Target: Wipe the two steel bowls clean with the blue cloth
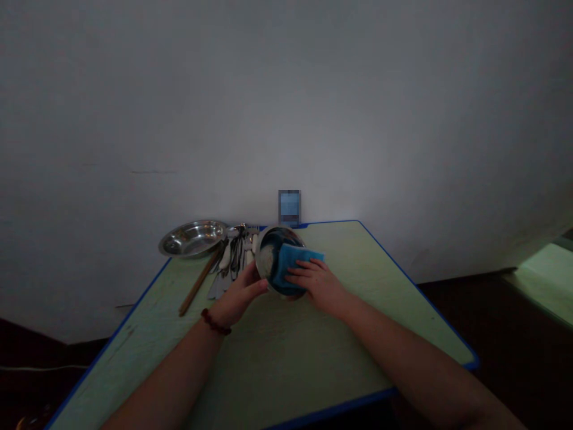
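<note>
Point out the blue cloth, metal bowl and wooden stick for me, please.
Blue cloth [289, 255], head view: upper part.
Metal bowl [267, 255], head view: inner wall.
Wooden stick [200, 282], head view: its middle.

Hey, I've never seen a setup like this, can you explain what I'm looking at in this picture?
There's no machine here, just a person's two bare hands. The single picture comes from a camera worn on their head, looking forward and down. The left hand, with a dark red bracelet on its wrist, holds a shiny bowl, tilted. The right hand holds a blue cloth against its inside. On the pale green table, left of the bowl, lie cutlery, a wooden stick and a shiny metal dish.
</note>
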`<state>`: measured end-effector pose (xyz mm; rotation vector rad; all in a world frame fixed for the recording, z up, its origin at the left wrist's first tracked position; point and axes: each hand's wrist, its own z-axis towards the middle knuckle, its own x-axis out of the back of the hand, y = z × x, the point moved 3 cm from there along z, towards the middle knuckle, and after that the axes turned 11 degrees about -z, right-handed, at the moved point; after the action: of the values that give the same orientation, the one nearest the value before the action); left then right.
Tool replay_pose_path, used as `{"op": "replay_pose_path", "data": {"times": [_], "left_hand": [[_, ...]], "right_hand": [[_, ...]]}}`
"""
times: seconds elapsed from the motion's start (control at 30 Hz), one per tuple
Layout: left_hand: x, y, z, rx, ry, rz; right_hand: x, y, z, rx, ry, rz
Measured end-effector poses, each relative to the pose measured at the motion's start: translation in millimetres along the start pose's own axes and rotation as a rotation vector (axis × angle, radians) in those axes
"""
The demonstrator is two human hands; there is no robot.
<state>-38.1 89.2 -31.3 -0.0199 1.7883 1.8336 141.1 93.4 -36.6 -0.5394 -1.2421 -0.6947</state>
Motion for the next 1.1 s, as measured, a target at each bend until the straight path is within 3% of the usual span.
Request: {"op": "replay_pose_path", "data": {"times": [1.1], "left_hand": [[-5.5,7.0,1.0,-0.014,0.038,0.11]], "right_hand": [[-1.4,1.4,-0.5,0.033,-0.015,-0.015]]}}
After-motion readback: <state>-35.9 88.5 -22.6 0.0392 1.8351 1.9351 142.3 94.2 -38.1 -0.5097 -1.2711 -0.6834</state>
